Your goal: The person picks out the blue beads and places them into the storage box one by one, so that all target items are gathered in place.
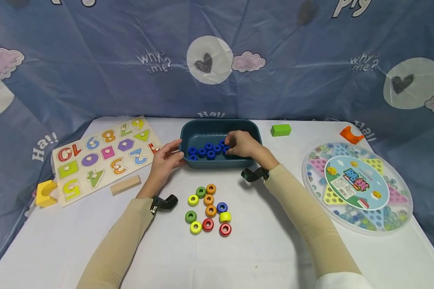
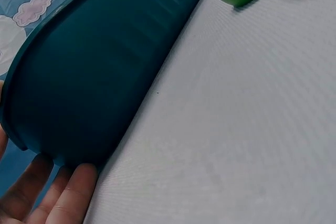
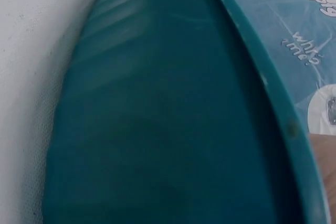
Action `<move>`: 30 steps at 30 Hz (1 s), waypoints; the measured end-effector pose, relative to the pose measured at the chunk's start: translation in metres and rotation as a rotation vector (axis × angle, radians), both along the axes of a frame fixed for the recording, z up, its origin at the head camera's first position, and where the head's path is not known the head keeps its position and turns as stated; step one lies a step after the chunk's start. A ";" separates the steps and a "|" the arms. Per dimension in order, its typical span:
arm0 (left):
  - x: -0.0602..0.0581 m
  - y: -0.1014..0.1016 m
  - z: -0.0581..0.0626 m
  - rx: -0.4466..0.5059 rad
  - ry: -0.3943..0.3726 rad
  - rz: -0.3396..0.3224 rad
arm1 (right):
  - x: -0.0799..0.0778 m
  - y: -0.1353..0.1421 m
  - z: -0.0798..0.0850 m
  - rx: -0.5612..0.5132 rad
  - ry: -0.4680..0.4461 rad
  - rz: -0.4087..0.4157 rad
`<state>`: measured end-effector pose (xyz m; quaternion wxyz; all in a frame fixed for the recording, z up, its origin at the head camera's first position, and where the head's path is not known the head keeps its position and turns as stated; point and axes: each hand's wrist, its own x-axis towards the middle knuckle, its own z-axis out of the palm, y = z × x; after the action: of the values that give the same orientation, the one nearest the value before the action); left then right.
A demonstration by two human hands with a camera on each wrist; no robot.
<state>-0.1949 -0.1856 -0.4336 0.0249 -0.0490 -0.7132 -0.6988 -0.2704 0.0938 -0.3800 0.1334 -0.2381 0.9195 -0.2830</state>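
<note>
A dark teal plastic basin stands at the back middle of the table, with several blue ring beads gathered along its near side. My left hand touches the basin's left end; in the left wrist view its fingers lie against the outer wall. Inside the basin, my right hand reaches over the near wall, fingertips bent down right at the rightmost blue beads. Whether it pinches one, I cannot tell. The right wrist view is mostly filled by the basin's outer wall, which hides that hand's fingertips.
In front of the basin lie loose orange, green, yellow, red and blue beads. A number puzzle board, wooden strip and yellow block lie left; a green block, orange arch and round marble game right.
</note>
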 end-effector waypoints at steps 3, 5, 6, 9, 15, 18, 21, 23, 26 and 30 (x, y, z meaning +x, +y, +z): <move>0.001 0.000 0.001 0.001 0.004 0.000 | -0.001 -0.002 0.001 -0.002 -0.026 -0.004; 0.001 0.000 0.001 0.003 0.007 -0.001 | -0.001 -0.003 0.001 -0.004 -0.036 -0.007; 0.001 0.000 0.001 0.005 0.008 -0.001 | -0.001 -0.003 0.001 -0.005 -0.039 -0.009; 0.001 -0.001 0.002 0.009 0.006 -0.002 | 0.000 -0.003 0.002 -0.009 -0.040 -0.014; 0.001 0.000 0.001 -0.004 -0.008 0.004 | 0.006 0.004 0.008 -0.009 0.007 -0.003; 0.001 0.000 -0.001 -0.008 -0.008 -0.001 | 0.020 0.008 0.015 -0.083 0.105 0.018; -0.001 0.000 -0.002 -0.001 0.000 -0.009 | 0.047 0.008 0.022 -0.204 0.204 0.082; -0.001 0.000 -0.003 0.006 0.008 -0.013 | 0.068 0.007 0.022 -0.267 0.215 0.167; -0.001 0.000 -0.002 0.016 0.011 -0.007 | 0.097 0.005 0.013 -0.269 0.139 0.335; -0.001 0.000 -0.001 0.021 0.005 -0.004 | 0.119 0.009 -0.005 -0.199 0.022 0.495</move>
<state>-0.1954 -0.1854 -0.4348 0.0261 -0.0518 -0.7057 -0.7061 -0.1513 0.1026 -0.3852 0.1644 -0.4708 0.8022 -0.3282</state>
